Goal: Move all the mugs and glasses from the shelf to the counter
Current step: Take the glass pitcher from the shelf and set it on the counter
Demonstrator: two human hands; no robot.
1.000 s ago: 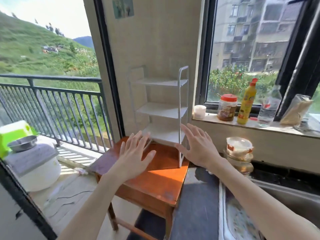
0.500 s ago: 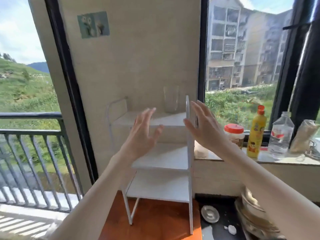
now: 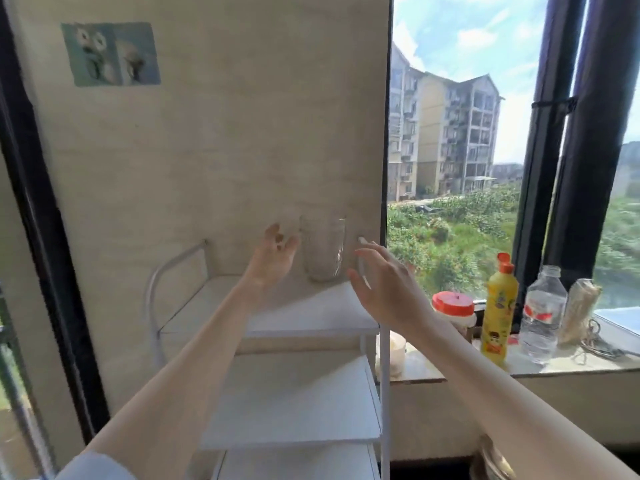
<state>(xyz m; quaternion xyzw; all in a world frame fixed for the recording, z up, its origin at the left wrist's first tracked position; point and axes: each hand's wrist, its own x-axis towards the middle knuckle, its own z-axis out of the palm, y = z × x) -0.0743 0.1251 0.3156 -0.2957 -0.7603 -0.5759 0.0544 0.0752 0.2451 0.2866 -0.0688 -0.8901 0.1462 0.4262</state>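
Observation:
A clear drinking glass (image 3: 322,249) stands upright at the back of the top tier of a white shelf rack (image 3: 311,320), against the beige wall. My left hand (image 3: 273,256) is raised just left of the glass, fingers loosely curled, holding nothing. My right hand (image 3: 384,282) hovers to the right of the glass, fingers spread, a little in front of it. Neither hand touches the glass. The lower tiers that I can see hold nothing.
On the window sill (image 3: 426,370) to the right stand a red-lidded jar (image 3: 453,308), a yellow squeeze bottle (image 3: 498,313), a clear water bottle (image 3: 542,313), a bagged item (image 3: 578,311) and a white cup (image 3: 394,351). A black window frame (image 3: 384,133) runs beside the rack.
My view has tilted upward and moved closer to the rack. Both hands have risen from the middle tier to the top tier, either side of the glass.

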